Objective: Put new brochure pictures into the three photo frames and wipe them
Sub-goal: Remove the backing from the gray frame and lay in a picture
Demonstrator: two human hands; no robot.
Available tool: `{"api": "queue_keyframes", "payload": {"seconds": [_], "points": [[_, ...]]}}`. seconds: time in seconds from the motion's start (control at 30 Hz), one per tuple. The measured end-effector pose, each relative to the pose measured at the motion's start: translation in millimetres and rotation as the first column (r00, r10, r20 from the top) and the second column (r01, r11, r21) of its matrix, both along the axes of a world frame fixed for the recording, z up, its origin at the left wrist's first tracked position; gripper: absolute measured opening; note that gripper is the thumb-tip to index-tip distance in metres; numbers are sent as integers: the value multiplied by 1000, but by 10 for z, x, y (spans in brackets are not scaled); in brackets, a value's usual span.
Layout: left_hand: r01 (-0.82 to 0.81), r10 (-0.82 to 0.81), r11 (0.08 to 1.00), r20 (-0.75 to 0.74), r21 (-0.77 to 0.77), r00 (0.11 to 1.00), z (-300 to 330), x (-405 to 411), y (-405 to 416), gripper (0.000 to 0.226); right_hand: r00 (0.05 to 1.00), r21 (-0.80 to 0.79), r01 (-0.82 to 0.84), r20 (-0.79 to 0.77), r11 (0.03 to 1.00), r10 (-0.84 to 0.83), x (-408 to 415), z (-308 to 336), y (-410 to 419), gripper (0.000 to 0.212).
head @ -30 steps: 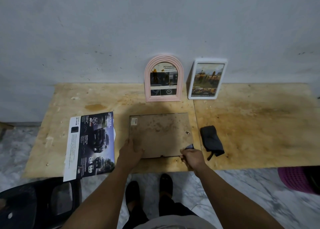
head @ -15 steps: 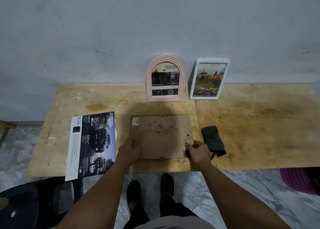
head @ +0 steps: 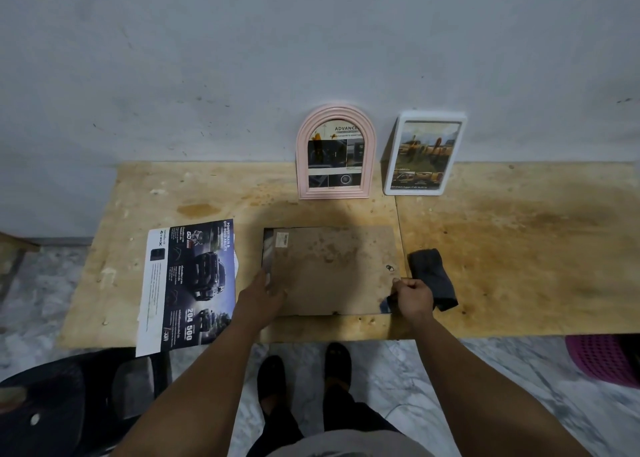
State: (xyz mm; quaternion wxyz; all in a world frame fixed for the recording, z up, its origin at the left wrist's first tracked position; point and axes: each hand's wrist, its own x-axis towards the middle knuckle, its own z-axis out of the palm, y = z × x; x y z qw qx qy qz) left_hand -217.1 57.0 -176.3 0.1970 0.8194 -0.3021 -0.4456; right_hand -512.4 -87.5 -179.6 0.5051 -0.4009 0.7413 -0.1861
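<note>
A rectangular photo frame (head: 332,269) lies face down near the table's front edge, its stained brown backing board up. A dark strip (head: 267,248) of what lies under the board shows along its left side. My left hand (head: 263,294) rests on the board's lower left part, thumb at the left edge. My right hand (head: 414,297) pinches the lower right corner. A car brochure (head: 194,283) lies to the left. A dark folded cloth (head: 433,273) lies just right of the frame. A pink arched frame (head: 335,155) and a white frame (head: 424,155) stand against the wall, both holding pictures.
The plywood table (head: 519,248) is stained and butts against a grey wall. A black chair (head: 52,404) sits at the lower left, under the brochure's overhanging end. A purple basket (head: 606,359) is on the floor at the right.
My right hand moved from the frame's bottom edge to its lower right corner. The backing board shifted right, uncovering a dark strip at its left. My left hand stayed on the board.
</note>
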Motion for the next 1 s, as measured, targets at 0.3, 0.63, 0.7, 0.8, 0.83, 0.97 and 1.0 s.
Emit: {"api": "queue_keyframes", "payload": {"seconds": [0.3,0.63,0.7,0.8,0.83,0.97,1.0], "points": [[-23,23,1000,-75,-3,997,54,13,18,85,977,-49,163,147,985,-154,-229,-6,-16,12],[41,-41,999,7,29,999,-10,59,-41,92,827,-204,561,179,802,-533,-559,216,-359,24],[37,-37,999,15,38,999,17,34,-59,88,785,-235,619,167,749,-597,-728,323,-547,25],[33,-36,998,49,57,998,4,37,-77,76,770,-260,634,129,728,-625,-1050,433,-871,28],[34,-37,997,52,63,998,12,33,-89,72,764,-253,641,118,725,-634,-1181,435,-1001,28],[55,-61,995,77,82,995,52,-25,-141,69,761,-233,642,78,731,-643,-1721,355,-1487,26],[54,-61,995,79,88,995,51,-28,-152,70,747,-225,660,102,717,-656,-1813,388,-1581,27]]}}
